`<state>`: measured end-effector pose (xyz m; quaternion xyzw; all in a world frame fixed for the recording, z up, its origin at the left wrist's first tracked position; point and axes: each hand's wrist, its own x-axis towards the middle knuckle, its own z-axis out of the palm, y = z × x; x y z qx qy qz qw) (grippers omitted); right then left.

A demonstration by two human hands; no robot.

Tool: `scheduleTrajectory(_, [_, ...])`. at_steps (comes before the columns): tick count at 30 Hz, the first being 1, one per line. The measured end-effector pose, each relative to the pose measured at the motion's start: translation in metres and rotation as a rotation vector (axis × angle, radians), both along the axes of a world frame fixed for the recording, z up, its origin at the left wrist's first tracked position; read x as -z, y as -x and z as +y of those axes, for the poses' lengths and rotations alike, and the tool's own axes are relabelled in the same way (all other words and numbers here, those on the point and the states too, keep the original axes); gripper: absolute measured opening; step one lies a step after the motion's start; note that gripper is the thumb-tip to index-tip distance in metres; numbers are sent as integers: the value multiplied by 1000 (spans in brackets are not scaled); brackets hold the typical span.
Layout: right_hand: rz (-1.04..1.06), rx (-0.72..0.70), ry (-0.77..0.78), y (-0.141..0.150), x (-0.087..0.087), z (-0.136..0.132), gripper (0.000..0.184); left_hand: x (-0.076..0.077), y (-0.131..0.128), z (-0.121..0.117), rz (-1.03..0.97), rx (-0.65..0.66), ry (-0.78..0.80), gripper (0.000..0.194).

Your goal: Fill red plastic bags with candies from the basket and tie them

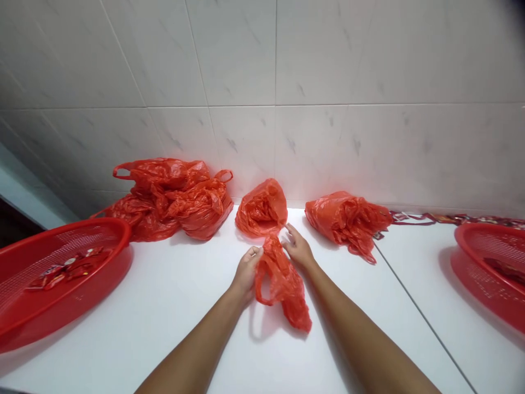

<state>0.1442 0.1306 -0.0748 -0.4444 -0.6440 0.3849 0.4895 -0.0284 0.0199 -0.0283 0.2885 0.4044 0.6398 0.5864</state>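
Note:
A thin red plastic bag point(283, 279) hangs in front of me, crumpled, with a loop handle on its left side and its lower end trailing toward me. My left hand point(247, 271) is closed on the bag's left edge, thumb on top. On the other side, my right hand point(300, 250) has its fingers apart, the fingertips close to the bag; whether they touch it I cannot tell. Just beyond both hands, a bunched red plastic bag point(262, 208) stands with its mouth facing me, and it meets the top of the held bag.
Several crumpled red bags point(176, 200) are heaped against the tiled wall point(246, 148) at left. Another red bag point(348, 219) lies at right. Red plastic baskets with small red packets stand at the left point(102, 273) and right point(471, 262) of the white tabletop point(184, 284).

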Motion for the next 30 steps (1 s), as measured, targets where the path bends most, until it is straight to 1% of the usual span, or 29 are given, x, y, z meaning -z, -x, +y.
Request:
scheduleTrajectory(2, [87,-14,49,-11,3,-10,59,4,-4,-3,14,41,34,50])
scheduleTrajectory(3, [121,-23,70,-19,5,-20,59,5,-5,-4,20,44,47,51])
scheduleTrajectory(5, [171,-59,95,-36,8,-50,63,6,-5,-3,26,26,67,51])
scheduleTrajectory(7, [192,-115,100,-47,8,-87,61,7,-4,-3,29,-4,86,53])
scheduleTrajectory(8, [185,-158,95,-50,8,-104,56,6,-3,-3,30,-12,95,53])
scheduleTrajectory(9, [133,-163,71,-50,6,-120,57,6,-4,-4,31,-11,103,53])
scheduleTrajectory(11, [24,-100,15,-48,1,-139,70,4,-6,-6,32,16,117,52])
scheduleTrajectory(13, [-35,-83,18,-44,-4,-144,74,0,-9,-8,27,55,115,53])
scheduleTrajectory(16, [-76,-138,93,-45,-10,-136,70,-9,-13,-11,12,115,92,52])
scheduleTrajectory(18, [-94,-170,126,-49,-10,-131,67,-15,-16,-14,1,198,70,51])
scheduleTrajectory(21, [-48,-173,128,-58,-12,-130,52,-19,-19,-17,-14,325,51,51])
scheduleTrajectory(23, [22,-134,84,-63,-15,-132,41,-18,-21,-17,-26,349,63,48])
scheduleTrajectory(26, [86,-85,-76,-73,-24,-134,40,-15,-21,-16,-51,331,77,45])
scheduleTrajectory(28, [74,-127,-191,-78,-33,-136,47,-13,-20,-14,-59,311,75,43])
scheduleTrajectory(30, [9,-217,-245,-79,-40,-140,66,-13,-19,-12,-59,281,84,43])
